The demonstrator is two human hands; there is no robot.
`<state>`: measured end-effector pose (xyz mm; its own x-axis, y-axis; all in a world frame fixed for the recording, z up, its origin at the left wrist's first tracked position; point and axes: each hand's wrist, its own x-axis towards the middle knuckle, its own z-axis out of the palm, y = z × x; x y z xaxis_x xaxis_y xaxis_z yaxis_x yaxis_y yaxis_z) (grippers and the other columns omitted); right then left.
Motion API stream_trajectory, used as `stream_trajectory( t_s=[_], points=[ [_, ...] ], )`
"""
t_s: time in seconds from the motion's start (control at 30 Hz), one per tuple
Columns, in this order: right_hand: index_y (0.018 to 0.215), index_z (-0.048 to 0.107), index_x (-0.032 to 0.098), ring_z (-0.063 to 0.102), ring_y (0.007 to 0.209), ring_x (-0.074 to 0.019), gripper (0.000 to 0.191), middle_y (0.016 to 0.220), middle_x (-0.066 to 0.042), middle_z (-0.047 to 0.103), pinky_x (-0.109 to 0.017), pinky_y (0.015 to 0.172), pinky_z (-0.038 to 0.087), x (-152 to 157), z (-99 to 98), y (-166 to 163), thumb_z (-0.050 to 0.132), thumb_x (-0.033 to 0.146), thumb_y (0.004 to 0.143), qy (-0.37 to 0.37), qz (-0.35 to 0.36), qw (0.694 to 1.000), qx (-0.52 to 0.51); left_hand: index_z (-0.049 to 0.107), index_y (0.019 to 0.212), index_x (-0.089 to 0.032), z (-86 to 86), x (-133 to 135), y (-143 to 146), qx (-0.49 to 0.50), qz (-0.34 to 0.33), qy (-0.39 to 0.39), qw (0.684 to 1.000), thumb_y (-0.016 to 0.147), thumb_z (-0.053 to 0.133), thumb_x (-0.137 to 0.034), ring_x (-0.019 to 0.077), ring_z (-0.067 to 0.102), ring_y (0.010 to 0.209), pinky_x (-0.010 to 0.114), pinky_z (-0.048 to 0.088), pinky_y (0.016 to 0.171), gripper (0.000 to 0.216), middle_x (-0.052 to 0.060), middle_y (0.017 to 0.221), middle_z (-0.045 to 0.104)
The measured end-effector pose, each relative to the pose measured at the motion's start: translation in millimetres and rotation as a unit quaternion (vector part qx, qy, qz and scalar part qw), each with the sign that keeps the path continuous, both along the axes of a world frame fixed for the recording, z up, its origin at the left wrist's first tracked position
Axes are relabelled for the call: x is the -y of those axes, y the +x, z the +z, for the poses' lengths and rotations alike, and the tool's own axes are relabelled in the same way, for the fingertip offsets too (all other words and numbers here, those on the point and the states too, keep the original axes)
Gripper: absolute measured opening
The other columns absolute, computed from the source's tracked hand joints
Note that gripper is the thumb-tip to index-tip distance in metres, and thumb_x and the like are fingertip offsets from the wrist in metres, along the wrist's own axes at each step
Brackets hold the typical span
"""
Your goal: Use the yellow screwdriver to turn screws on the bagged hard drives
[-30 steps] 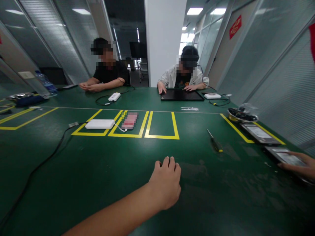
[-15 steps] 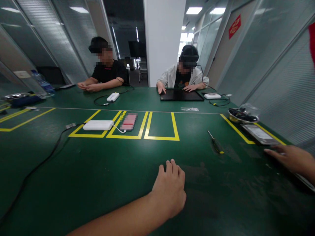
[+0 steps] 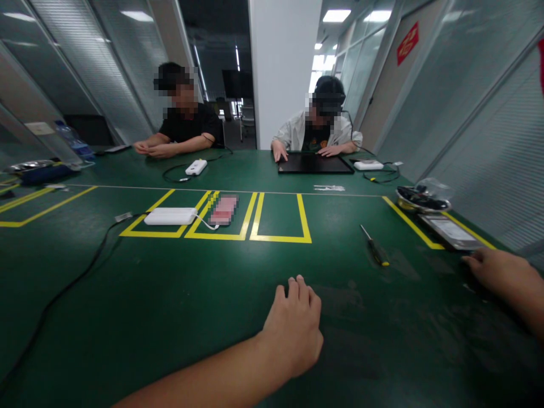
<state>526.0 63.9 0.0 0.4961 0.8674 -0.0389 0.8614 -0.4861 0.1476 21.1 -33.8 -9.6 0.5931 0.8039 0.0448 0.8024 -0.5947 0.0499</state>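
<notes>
My left hand (image 3: 293,326) rests palm down on the green table (image 3: 178,306) near its middle, fingers lying forward and together, with nothing under them that I can see. My right hand (image 3: 499,271) sits at the right edge with fingers bent down onto the table, where a flat device lay earlier. That device is hidden now. A small screwdriver (image 3: 374,247) with a yellow-and-black handle lies between my hands, nearer the right one. Another flat device with a pale screen (image 3: 450,231) lies just beyond my right hand.
A white power bank (image 3: 170,216) and a pink phone (image 3: 224,208) sit in yellow taped boxes (image 3: 304,221), with a black cable (image 3: 76,272) trailing left. A bowl of dark parts (image 3: 420,198) stands at the right. Two people sit across the table, one with hands on a black slab (image 3: 314,164).
My right hand has slid left and forward over the flat device, covering it. My left hand has shifted slightly nearer and to the right.
</notes>
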Motion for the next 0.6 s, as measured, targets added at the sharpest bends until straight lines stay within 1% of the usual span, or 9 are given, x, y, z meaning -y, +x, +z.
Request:
stream_trajectory(
  t_s=[0.13,0.27,0.33,0.5,0.6],
  points=[
    [0.091,0.065,0.018,0.066,0.090,-0.0332,0.031,0.099,-0.020,0.066,-0.038,0.068,0.051,-6,-3.5,10,0.044,0.041,0.086,-0.005,0.017,1.000,-0.005,0.048,0.138,-0.004,3.1,0,0,0.001,0.000,-0.011,1.000,0.084,0.052,-0.037,0.0467,0.043,0.129,0.063,0.039,0.096,0.063,0.030,0.146,0.041],
    [0.092,0.063,0.017,0.066,0.090,-0.0344,0.030,0.102,-0.021,0.066,-0.039,0.068,0.050,-12,-4.6,19,0.044,0.039,0.088,-0.014,0.023,1.000,-0.007,0.048,0.138,-0.002,5.6,-1,0,-0.012,-0.006,-0.015,1.000,0.085,0.050,-0.038,0.0465,0.043,0.129,0.063,0.040,0.095,0.064,0.032,0.146,0.041],
    [0.089,0.062,0.017,0.066,0.089,-0.0333,0.028,0.101,-0.021,0.066,-0.038,0.070,0.049,-13,-3.4,22,0.043,0.037,0.089,-0.018,0.036,0.999,-0.012,0.047,0.139,-0.002,5.0,-1,0,-0.015,-0.007,-0.011,1.000,0.086,0.050,-0.038,0.0467,0.043,0.129,0.063,0.041,0.095,0.065,0.032,0.145,0.041],
    [0.079,0.061,0.019,0.066,0.081,-0.0282,0.024,0.090,-0.017,0.068,-0.036,0.074,0.049,-13,0.2,22,0.041,0.028,0.090,-0.016,0.067,0.997,-0.032,0.048,0.138,-0.005,1.0,0,0,-0.007,-0.002,0.000,1.000,0.085,0.051,-0.039,0.0453,0.044,0.129,0.062,0.040,0.095,0.064,0.030,0.146,0.042],
    [0.080,0.062,0.019,0.065,0.086,-0.0277,0.023,0.093,-0.015,0.068,-0.035,0.078,0.047,-11,-2.6,18,0.043,0.027,0.090,-0.003,0.099,0.994,-0.040,0.049,0.138,-0.005,-0.1,0,-1,0.000,-0.003,-0.002,1.000,0.085,0.050,-0.039,0.0459,0.043,0.128,0.063,0.039,0.095,0.062,0.029,0.146,0.042]
  ],
)
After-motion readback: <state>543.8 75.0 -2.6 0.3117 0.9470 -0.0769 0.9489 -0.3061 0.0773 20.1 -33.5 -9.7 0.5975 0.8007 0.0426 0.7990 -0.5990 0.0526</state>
